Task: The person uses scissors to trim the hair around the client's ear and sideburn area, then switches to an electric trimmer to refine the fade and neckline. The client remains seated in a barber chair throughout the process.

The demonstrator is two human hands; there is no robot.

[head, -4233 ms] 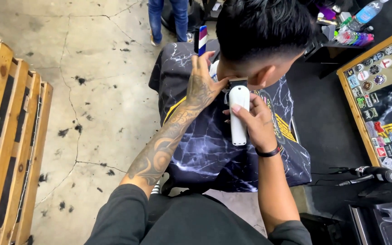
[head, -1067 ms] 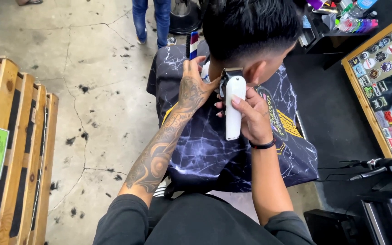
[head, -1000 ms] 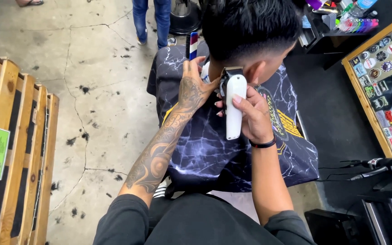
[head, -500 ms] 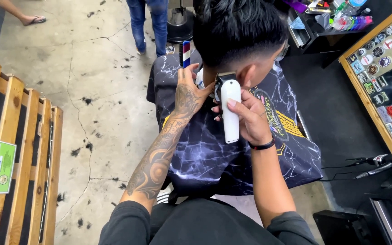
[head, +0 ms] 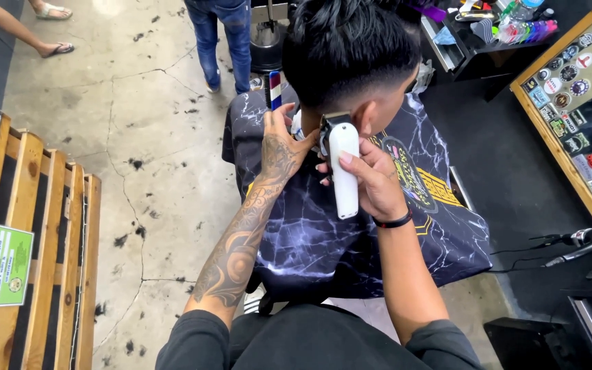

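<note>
Hair clippings (head: 136, 164) litter the floor (wooden pallet (head: 56, 253) left), shelf (head: 477, 41) ahead.

Bare cracked concrete floor (head: 152, 171) at left centre lies open; slatted wooden pallet wall (head: 49, 240) blocks far left, cluttered black counter (head: 488, 55) upper right.

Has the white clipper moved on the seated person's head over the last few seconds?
Yes. The white clipper in the right hand has shifted up from the nape to the hairline behind the ear, judged against the seated person's head.
</note>
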